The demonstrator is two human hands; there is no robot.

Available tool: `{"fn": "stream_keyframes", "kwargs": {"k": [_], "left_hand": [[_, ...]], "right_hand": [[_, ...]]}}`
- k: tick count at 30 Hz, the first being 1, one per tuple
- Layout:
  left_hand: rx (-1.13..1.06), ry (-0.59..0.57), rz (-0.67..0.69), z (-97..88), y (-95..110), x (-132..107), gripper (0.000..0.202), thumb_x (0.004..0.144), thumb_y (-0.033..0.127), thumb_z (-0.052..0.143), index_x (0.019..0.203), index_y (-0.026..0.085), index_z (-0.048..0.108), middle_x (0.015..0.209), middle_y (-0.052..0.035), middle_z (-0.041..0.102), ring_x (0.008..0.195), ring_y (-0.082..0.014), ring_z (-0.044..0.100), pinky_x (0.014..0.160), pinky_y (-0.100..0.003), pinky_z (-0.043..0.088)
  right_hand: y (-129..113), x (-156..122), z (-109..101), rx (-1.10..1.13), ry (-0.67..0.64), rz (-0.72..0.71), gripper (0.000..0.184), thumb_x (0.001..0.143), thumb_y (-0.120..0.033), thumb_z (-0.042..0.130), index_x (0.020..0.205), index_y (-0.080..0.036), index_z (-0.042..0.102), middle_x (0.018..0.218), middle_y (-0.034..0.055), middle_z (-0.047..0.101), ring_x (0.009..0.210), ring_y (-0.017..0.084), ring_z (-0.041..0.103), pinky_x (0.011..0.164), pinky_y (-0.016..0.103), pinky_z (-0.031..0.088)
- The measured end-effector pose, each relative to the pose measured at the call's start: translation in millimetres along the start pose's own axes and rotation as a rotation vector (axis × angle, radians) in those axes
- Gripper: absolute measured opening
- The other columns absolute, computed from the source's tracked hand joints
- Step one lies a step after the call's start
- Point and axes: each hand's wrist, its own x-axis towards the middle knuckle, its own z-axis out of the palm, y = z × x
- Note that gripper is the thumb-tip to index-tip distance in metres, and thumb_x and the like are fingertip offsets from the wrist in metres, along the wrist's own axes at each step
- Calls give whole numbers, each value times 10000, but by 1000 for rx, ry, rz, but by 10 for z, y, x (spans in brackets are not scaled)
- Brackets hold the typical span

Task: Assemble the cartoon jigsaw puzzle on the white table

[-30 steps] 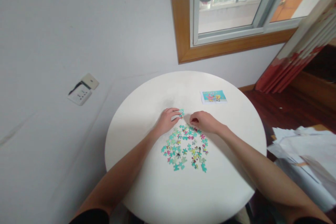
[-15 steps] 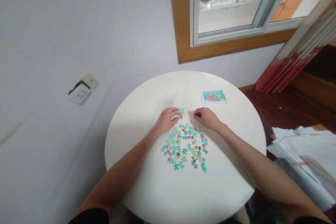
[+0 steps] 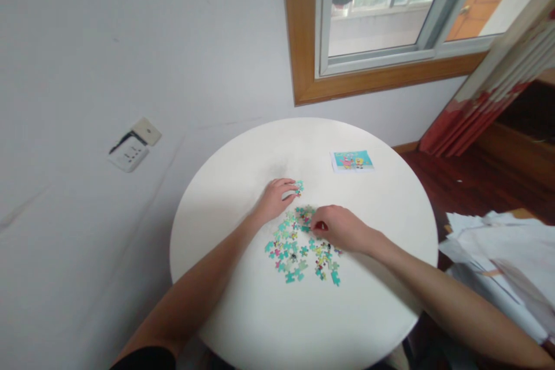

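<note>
Fingers (image 3: pixel 291 182) of the left hand (image 3: pixel 273 196) stood apart from its thumb, touching or just beside a small puzzle cluster (image 3: pixel 300 187), between the desk's (image 3: pixel 243 312) centre and far edge. The right hand (image 3: pixel 342 226) curled over loose puzzle pieces (image 3: pixel 284 245) around the middle; whether its fingers held one, I could not tell. A left-hand nudge might have parted the cluster; low right-hand knuckles risked dragging pieces toward the right edge.

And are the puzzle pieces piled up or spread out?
Spread out: loose puzzle pieces lie scattered, with white table showing between many.
</note>
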Motion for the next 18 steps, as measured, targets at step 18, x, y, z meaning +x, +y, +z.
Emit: {"fn": "stream_keyframes", "kwargs": {"k": [18], "left_hand": [[8,-15,7,-18,15,0,219,877,227,653,1070,289,737,1216,-24,680,1128,-222,607,1037,-428,455]], "right_hand": [[-119,-443,451,-206,-80,261,123,843,-174,635,960,-193,669,1102,117,669,1054,258,621,802,300,464]]}}
